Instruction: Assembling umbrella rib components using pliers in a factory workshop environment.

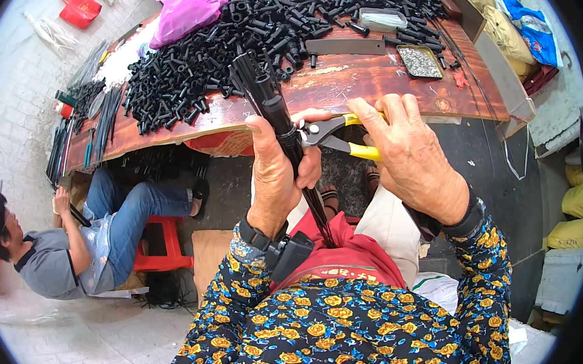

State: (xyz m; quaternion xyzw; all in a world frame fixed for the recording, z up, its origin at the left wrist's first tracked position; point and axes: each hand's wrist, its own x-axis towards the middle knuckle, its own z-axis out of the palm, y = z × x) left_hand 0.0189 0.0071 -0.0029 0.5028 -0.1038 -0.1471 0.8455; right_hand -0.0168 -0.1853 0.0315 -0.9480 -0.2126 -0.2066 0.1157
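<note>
Apparently midway: left hand [272,177] gripped a black rod bundle [275,109], right hand [409,152] held yellow-handled pliers [316,133] at its side, heaped black parts [187,74] beyond both seemed unworked.

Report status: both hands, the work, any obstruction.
Left hand gripping black rod bundle. Right hand on yellow-handled pliers, head at the bundle. Black tubular parts heaped on table beyond; nothing blocking seen.
</note>
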